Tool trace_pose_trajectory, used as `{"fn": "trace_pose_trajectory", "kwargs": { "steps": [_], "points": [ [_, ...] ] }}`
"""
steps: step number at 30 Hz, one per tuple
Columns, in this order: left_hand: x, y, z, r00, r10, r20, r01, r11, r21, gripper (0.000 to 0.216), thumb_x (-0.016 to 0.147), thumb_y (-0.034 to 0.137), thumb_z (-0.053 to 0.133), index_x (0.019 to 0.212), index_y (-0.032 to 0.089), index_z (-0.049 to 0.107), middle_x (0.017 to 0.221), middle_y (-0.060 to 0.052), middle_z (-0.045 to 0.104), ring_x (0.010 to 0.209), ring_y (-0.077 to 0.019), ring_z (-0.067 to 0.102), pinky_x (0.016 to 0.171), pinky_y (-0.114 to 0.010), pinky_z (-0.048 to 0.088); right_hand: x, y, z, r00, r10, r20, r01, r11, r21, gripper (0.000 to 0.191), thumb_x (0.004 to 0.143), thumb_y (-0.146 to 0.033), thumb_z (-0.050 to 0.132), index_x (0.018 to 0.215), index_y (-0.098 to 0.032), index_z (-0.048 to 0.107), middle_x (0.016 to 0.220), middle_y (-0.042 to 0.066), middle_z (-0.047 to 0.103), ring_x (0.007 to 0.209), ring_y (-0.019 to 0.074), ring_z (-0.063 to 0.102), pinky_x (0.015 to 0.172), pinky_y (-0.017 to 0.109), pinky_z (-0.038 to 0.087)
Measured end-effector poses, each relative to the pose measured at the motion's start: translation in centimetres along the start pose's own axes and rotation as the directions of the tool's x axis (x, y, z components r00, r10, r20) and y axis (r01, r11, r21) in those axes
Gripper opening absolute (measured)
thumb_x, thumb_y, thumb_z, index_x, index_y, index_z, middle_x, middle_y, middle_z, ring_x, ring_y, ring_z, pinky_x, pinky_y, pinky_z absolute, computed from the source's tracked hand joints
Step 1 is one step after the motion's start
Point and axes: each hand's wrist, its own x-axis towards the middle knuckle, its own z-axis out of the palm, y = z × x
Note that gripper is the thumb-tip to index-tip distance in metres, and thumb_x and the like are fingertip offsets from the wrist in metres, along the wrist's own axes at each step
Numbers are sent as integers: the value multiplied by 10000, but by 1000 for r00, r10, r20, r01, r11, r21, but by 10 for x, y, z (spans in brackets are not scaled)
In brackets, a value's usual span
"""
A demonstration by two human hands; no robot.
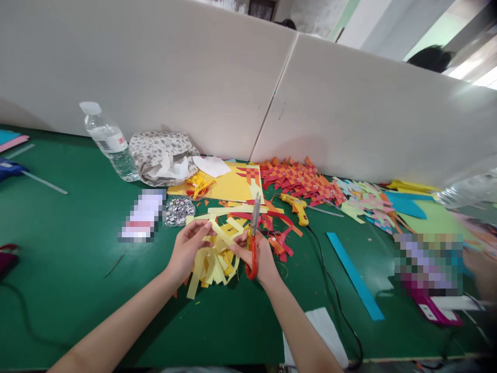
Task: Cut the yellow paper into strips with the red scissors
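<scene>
My right hand (259, 257) is closed round red-handled scissors (253, 239), blades pointing up and away. My left hand (188, 247) pinches a yellow paper strip (222, 234) that runs across to the right hand. Under both hands lies a loose heap of yellow paper strips (213, 264) on the green table (77, 269). Just beyond are red and orange paper scraps (277, 228) and a yellow sheet (229, 186).
A water bottle (111, 142), a patterned cloth pouch (161, 155), a box of googly eyes (179, 211), a yellow glue gun (297, 207) with black cord, woven paper fish (303, 178), a blue strip (355, 277), white partition boards (349, 103) behind.
</scene>
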Motion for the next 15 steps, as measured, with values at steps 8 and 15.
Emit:
{"fn": "trace_pose_trajectory", "kwargs": {
  "steps": [8, 15],
  "points": [
    [4, -1, -6, 1000, 14, -16, -14, 999, -40, 213, 734, 359, 666, 848, 188, 611, 847, -36, 652, 817, -170, 621, 593, -222, 508, 8, 1, -16, 950, -122, -288, 146, 987, 65, 327, 642, -291, 725, 763, -230, 427, 776, -11, 620, 748, 166, 630, 776, 367, 502],
    [10, 4, -10, 1000, 29, 8, -29, 999, -19, 258, 720, 331, 673, 944, 212, 628, 1102, -50, 624, 948, -184, 596, 682, -254, 528, 7, -11, -19, 957, -150, -250, 166, 985, 46, 350, 575, -241, 771, 726, -224, 457, 712, -17, 637, 709, 175, 643, 743, 369, 517]
  ]
}}
